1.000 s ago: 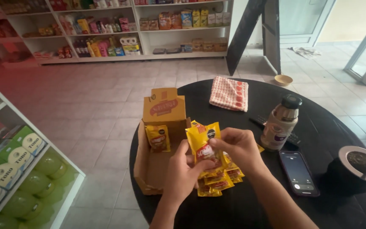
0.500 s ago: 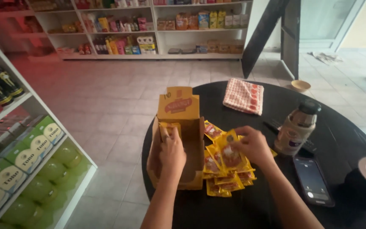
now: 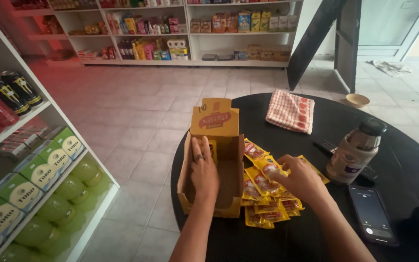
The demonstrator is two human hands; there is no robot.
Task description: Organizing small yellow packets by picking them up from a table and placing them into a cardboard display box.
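Observation:
An open yellow-brown cardboard display box lies on the round black table, its lid flap standing up at the far end. My left hand reaches inside it, fingers pressed flat against yellow packets stood at the back. To the right of the box lies a spread pile of yellow and red sachets. My right hand rests on that pile, with its fingers closed on one sachet at the top.
A red checked cloth, a thermos bottle, a dark phone and a remote lie on the table. A low shelf with green packs and bottles stands left. Stocked shelves line the back wall; a small bowl sits on the floor.
My left hand carried a packet into the box and pushed it to the back. My right hand dropped to the pile and took a sachet. The view shifted left.

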